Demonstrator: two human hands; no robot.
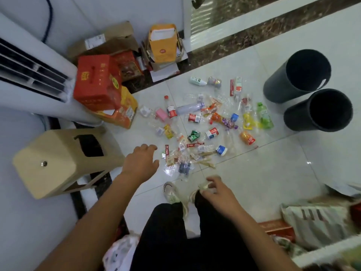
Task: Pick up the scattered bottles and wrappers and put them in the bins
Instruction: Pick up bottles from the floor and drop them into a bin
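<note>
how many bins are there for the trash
2. The far bin stands upright near the right side of the view. The near bin stands upright just beside it, closer to the person. No others show.

Person in black trousers and pale trainers, forearms bare

Plain black trousers [166, 241] cover both legs to the ankle; the left shoe [170, 192] is a cream trainer with a white sole and a dark line curving round its toe; the right shoe [192, 195] shows only a pale edge; left hand [140, 161] and right hand [216, 189] are bare.
</note>
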